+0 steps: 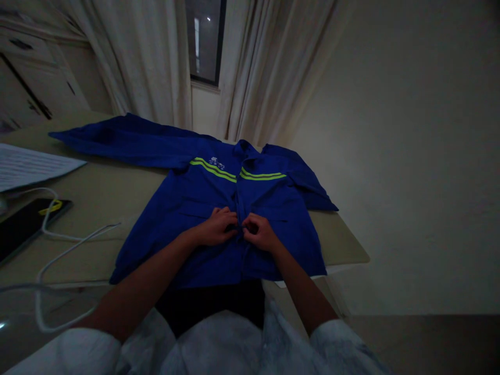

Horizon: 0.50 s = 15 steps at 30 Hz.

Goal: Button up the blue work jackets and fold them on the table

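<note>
A blue work jacket (211, 192) with paired yellow-green stripes and a small white print on the chest lies spread on the table, collar away from me. Both hands are at its front opening, a little below the middle. My left hand (221, 227) is closed with its fingertips on the left edge of the opening. Close beside it, my right hand (258, 230) pinches the other edge between thumb and fingers. The small part of the placket between my fingertips is too dark to make out.
On the table (117, 192), to the left, lie a printed paper sheet (35, 166), a dark flat device (27, 224) and a white cable (58, 255) that hangs over the front edge. Curtains (148, 62) and a window stand behind; a wall is to the right.
</note>
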Each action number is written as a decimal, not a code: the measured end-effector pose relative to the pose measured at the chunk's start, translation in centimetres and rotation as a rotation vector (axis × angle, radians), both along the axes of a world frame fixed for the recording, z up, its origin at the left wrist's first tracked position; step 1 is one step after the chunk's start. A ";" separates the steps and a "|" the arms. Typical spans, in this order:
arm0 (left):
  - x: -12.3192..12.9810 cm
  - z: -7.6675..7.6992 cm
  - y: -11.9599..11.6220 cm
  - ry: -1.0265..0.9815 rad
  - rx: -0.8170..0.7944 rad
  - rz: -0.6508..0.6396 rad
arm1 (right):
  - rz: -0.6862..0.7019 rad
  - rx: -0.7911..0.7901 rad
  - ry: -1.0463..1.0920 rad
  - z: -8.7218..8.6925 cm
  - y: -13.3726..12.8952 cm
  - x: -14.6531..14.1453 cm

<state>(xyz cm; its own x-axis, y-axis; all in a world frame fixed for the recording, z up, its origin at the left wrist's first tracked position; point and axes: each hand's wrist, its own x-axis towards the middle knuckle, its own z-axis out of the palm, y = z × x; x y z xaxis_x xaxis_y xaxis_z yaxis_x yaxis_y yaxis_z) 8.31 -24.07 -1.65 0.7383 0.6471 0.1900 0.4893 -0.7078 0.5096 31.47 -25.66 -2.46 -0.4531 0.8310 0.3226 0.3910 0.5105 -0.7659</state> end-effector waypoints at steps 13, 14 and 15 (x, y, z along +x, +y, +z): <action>-0.2 -0.2 0.2 -0.048 -0.061 -0.008 | -0.089 -0.051 0.054 0.0 0.0 0.4; -0.2 -0.2 0.2 -0.044 -0.057 -0.010 | -0.090 -0.068 0.062 0.0 0.0 0.4; -0.2 -0.1 0.2 -0.040 -0.049 -0.012 | -0.094 -0.080 0.067 0.0 0.1 0.4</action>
